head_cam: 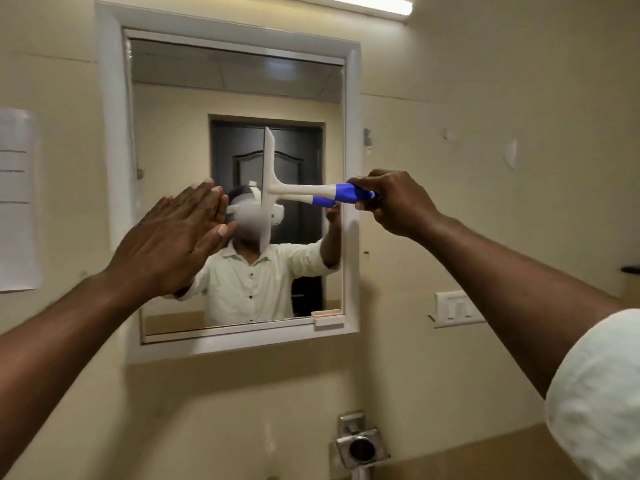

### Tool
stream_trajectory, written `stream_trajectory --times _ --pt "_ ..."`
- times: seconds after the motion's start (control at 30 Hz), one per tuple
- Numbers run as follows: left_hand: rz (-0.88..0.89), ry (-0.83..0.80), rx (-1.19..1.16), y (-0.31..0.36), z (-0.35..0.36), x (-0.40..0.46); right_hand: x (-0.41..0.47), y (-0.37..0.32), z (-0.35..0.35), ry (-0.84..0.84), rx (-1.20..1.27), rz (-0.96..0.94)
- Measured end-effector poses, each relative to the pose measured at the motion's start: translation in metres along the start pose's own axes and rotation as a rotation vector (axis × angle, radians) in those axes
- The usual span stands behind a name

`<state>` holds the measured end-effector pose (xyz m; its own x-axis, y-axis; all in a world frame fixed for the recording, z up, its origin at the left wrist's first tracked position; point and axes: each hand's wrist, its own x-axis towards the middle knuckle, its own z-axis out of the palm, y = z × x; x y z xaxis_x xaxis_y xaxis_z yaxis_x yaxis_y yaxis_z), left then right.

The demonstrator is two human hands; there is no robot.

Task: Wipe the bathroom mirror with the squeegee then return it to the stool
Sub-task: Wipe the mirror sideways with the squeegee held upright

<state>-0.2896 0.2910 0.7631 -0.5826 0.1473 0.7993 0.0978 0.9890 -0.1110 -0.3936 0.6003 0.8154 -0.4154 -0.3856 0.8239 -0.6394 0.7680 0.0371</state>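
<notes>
Head view: mirror (166, 133) in a white frame (114, 133) is hanging on a cream wall (485, 116), and both arms are reaching up toward it. Right hand (394, 202) is closing its fingers around the blue end of the squeegee (277, 192), gripping the handle just past the mirror's right edge. Squeegee is lying with its handle level and its long white blade standing upright, edge pressed against the glass near the middle of the mirror. Left hand (180, 237) is holding nothing; its fingers are lying straight and close together, palm turned toward the glass at the left part of the mirror, though whether it is touching the surface is not clear. Glass is reflecting a person in a pale buttoned shirt and a dark door behind. Rolled pale sleeve (599, 393) is showing at the right arm near the lower right corner. Sheet of paper (17, 202) is hanging on the wall left of the frame, a white switch plate (457, 308) is sitting to the right below the mirror, and a metal fitting (360, 445) is sticking out from the wall underneath. Tube light (363, 3) is glowing above
</notes>
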Motion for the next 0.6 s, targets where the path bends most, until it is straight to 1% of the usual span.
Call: stream_trajectory --times 0.3,0.6 --pt "0.098 0.032 -0.067 0.056 0.035 0.037 -0.033 0.070 -0.035 -0.016 -0.100 0.118" --pt "0.147 0.027 -0.078 0.064 0.052 0.048 -0.044 0.092 -0.046 -0.015 -0.138 0.148"
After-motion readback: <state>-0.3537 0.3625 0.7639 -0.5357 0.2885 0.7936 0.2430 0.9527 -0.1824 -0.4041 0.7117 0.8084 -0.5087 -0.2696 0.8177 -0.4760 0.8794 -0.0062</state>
